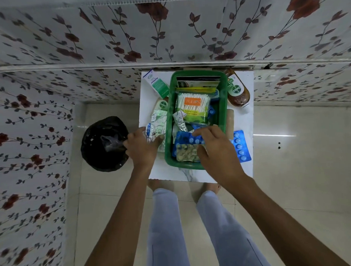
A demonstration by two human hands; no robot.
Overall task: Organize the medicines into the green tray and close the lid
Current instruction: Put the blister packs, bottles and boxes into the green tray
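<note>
A green tray (223, 103) stands on a small white table (192, 175). Inside it lie a Tulips cotton-swab pack (192, 108), silver foil strips (179, 120) and blue tablet strips (185, 139). My right hand (215, 147) reaches into the tray's near end, its fingers on the blue tablet strip and a pale tablet strip (188, 152). My left hand (142, 147) sits just left of the tray, closed on a crumpled silver blister strip (153, 131). Another blue strip (241, 145) lies on the table right of the tray. No lid is visible.
A brown Dettol bottle (238, 91) lies right of the tray. A green-and-white box (158, 84) and a white Dettol item (161, 106) lie left of it. A bin with a black bag (103, 145) stands on the floor at left. Floral walls surround the table.
</note>
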